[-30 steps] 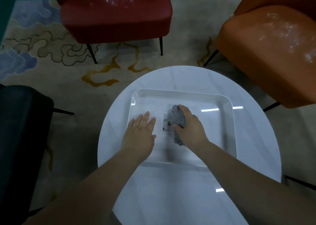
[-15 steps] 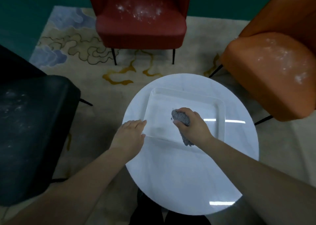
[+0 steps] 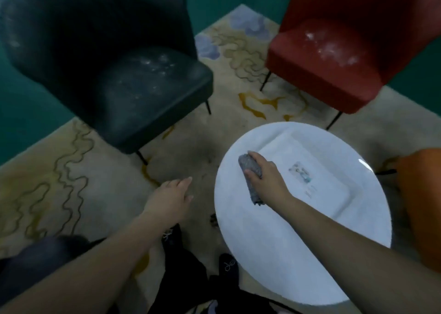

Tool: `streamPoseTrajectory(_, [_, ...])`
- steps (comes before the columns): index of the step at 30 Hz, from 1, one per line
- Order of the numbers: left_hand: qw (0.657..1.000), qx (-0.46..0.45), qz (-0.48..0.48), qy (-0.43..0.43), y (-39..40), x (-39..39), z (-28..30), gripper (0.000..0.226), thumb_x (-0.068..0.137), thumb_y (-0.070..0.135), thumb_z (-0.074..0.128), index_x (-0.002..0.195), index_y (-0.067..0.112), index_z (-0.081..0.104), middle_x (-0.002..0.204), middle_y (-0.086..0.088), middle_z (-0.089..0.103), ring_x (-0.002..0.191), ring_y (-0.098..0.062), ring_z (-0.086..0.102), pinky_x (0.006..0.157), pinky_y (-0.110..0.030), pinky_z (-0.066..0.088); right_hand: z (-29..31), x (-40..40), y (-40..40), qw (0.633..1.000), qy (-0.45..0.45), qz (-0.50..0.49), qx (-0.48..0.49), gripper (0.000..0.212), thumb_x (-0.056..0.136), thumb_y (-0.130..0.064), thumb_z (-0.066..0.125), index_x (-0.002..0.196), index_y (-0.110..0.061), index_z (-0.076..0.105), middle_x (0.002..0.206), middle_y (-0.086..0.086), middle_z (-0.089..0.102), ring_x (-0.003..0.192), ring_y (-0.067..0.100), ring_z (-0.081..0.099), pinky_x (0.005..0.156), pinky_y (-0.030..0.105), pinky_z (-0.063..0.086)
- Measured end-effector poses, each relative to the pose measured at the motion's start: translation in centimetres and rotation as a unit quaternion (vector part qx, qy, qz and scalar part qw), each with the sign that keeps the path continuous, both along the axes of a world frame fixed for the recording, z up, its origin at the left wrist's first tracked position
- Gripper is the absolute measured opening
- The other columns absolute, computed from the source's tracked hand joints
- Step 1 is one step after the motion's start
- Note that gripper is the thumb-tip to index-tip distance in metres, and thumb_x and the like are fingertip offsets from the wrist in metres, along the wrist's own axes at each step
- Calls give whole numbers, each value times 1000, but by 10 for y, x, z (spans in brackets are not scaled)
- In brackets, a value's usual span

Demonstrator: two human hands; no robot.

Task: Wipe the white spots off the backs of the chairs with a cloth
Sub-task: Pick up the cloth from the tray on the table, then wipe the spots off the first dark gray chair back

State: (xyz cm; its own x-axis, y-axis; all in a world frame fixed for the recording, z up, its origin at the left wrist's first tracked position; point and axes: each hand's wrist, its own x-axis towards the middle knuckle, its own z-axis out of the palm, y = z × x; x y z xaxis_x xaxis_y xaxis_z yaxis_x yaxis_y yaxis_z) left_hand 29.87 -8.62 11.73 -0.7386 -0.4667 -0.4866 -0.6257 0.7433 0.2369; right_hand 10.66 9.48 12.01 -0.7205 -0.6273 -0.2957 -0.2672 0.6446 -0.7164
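- The right hand [image 3: 267, 179] has its grip clenched around a grey cloth [image 3: 250, 168]; the fingers curl over the top of the bundle, the thumb presses its near side, and a tail of cloth hangs out below the hand
- The cloth is held over the left part of the round white table [image 3: 274, 254], just beside the near-left corner of the clear tray [image 3: 334, 194] that sits on the table; whether the cloth touches the table cannot be told
- A small pale label or sticker [image 3: 299, 170] shows through the tray's floor, right of the right hand
- The left hand [image 3: 170, 196] has its grip released: the fingers are straight and together, the palm faces down, it holds nothing and hovers over the rug [image 3: 71, 182], well left of the table
- The black chair [image 3: 114, 63] stands at upper left, with white spots scattered on its seat and faint ones on its backrest
- The red chair [image 3: 338, 51] stands at upper right beyond the table, with white spots across its seat
- An orange chair [image 3: 422, 206] shows only as an edge at the right border, just beside the table
- The beige rug carries wavy yellow and olive lines and bluish cloud shapes; dark green floor [image 3: 23, 113] lies beyond it
- Dark shoes [image 3: 226, 266] of the person show at the bottom, by the near edge of the table
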Motion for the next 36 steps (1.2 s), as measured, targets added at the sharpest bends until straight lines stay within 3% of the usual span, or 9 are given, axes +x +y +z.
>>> streamPoseTrajectory(2, [998,5,57,-5,0,38,12,56,99,41,34,151,28,18,147,0,38,133,-21,36,103,-34,37,7,20,-20,998,8,67,0,46,97,-35,51,140,-39,37,118,6,44,84,19,51,49,11,41])
streamPoseTrajectory(4, [994,-8,105,-1,-1,80,22,54,99,39,32,150,27,20,146,0,40,132,-22,37,102,-35,37,13,45,-43,991,5,132,-17,47,96,-33,53,141,-36,39,120,9,48,93,24,55,69,22,52])
streamPoseTrajectory(6, [987,-31,155,9,1,123,30,51,100,39,32,149,27,25,144,1,42,131,-21,38,102,-34,36,18,72,-65,980,6,196,-26,47,96,-34,54,141,-36,39,120,8,48,102,24,54,85,29,46])
streamPoseTrajectory(9, [974,-53,221,11,10,187,36,51,99,42,33,148,27,27,143,2,44,129,-21,41,101,-34,36,26,122,-97,960,-6,279,-36,45,96,-36,53,138,-39,41,116,3,44,98,16,48,86,23,35])
streamPoseTrajectory(15, [935,-65,347,10,33,310,39,51,97,43,39,145,27,34,138,2,49,123,-21,46,98,-37,41,37,234,-143,912,-21,408,-45,42,95,-35,51,136,-40,43,118,0,42,98,10,47,72,10,33])
streamPoseTrajectory(21, [893,-76,444,10,68,415,37,54,97,43,40,147,24,33,143,0,46,129,-21,42,106,-36,36,43,346,-160,872,-16,488,-24,41,97,-33,50,137,-36,44,127,5,42,115,19,46,97,29,38])
streamPoseTrajectory(28, [831,-83,550,8,111,516,34,55,98,43,38,149,23,29,147,1,41,131,-21,38,109,-35,31,43,464,-177,813,-4,581,-41,40,99,-26,48,138,-31,45,133,8,42,113,12,41,95,19,28])
streamPoseTrajectory(36, [742,-83,666,17,153,583,22,55,99,43,38,149,22,27,149,2,37,134,-22,34,111,-36,29,29,559,-194,737,-14,675,-29,39,101,-31,42,139,-39,40,125,-2,37,108,10,39,94,24,29])
